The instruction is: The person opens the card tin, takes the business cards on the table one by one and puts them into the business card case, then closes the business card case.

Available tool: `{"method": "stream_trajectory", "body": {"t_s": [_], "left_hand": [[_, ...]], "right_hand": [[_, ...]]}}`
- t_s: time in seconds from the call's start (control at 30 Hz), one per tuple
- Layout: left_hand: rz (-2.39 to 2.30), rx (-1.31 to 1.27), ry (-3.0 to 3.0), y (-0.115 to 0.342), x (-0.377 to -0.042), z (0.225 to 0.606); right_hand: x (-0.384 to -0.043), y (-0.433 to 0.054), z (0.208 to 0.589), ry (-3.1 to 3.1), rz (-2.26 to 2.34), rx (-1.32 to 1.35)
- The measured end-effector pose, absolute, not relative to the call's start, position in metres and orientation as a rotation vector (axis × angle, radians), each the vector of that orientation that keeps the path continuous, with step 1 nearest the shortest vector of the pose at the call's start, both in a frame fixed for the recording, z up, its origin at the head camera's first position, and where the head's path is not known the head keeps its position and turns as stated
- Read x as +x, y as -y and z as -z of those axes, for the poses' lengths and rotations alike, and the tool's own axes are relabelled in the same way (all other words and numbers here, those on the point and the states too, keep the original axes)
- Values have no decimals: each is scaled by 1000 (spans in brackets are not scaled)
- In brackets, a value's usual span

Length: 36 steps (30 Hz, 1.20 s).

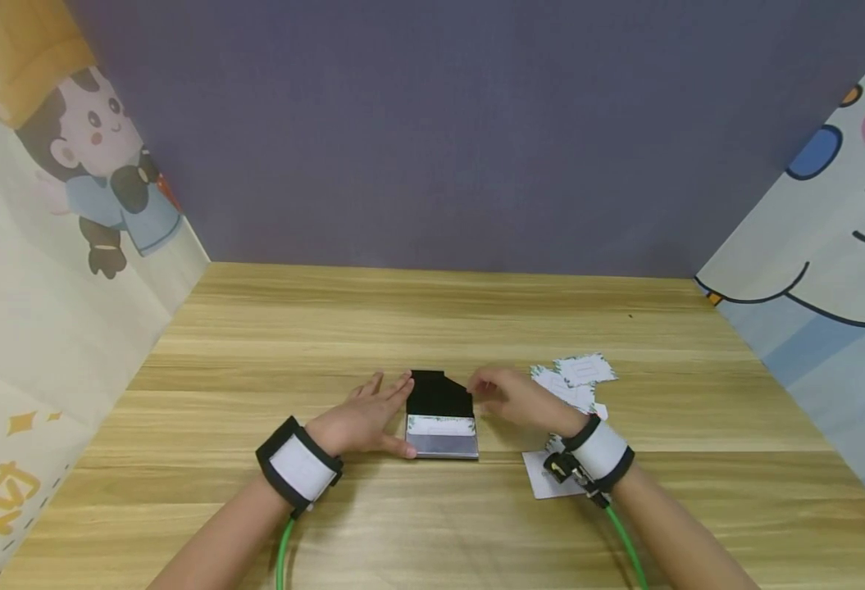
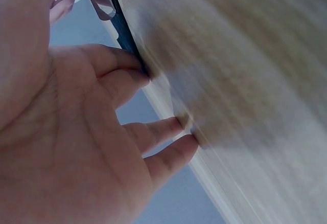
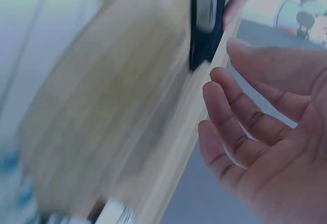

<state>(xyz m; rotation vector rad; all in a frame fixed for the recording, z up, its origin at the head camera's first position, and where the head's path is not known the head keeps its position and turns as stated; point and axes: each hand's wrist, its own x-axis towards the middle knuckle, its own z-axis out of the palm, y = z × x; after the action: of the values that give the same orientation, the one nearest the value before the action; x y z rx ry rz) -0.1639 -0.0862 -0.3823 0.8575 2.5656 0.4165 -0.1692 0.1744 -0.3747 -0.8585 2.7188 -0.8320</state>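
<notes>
A small card case (image 1: pixel 441 415) lies open on the wooden table (image 1: pixel 432 328), its black lid folded back and a white card showing inside above the silver front. My left hand (image 1: pixel 373 416) lies flat beside the case's left edge, fingers straight and touching it (image 2: pixel 127 40). My right hand (image 1: pixel 509 396) hovers just right of the black lid, fingers relaxed and holding nothing (image 3: pixel 240 127). The case's dark edge (image 3: pixel 202 24) shows beyond those fingertips.
Several white cards with green leaf borders (image 1: pixel 575 378) lie scattered right of my right hand, and one more card (image 1: pixel 543 475) sits under my right wrist. Patterned walls stand at the left and right, a purple wall at the back.
</notes>
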Motion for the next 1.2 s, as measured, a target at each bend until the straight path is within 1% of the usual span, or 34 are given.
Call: {"method": "stream_trajectory", "body": {"t_s": [0.13, 0.37, 0.83, 0.97, 1.2], "left_hand": [[-412, 855, -2562, 87, -163, 382], [-429, 859, -2559, 87, -164, 382], [-393, 846, -2571, 87, -165, 383], [-394, 844, -2570, 87, -165, 383], [-395, 841, -2568, 87, -165, 383]], "right_hand": [[-173, -194, 373, -2764, 839, -778], [-179, -231, 375, -2862, 806, -734], [-185, -283, 387, -3035, 703, -378], [-186, -292, 390, -3022, 695, -354], [-185, -297, 391, -3005, 638, -415]]}}
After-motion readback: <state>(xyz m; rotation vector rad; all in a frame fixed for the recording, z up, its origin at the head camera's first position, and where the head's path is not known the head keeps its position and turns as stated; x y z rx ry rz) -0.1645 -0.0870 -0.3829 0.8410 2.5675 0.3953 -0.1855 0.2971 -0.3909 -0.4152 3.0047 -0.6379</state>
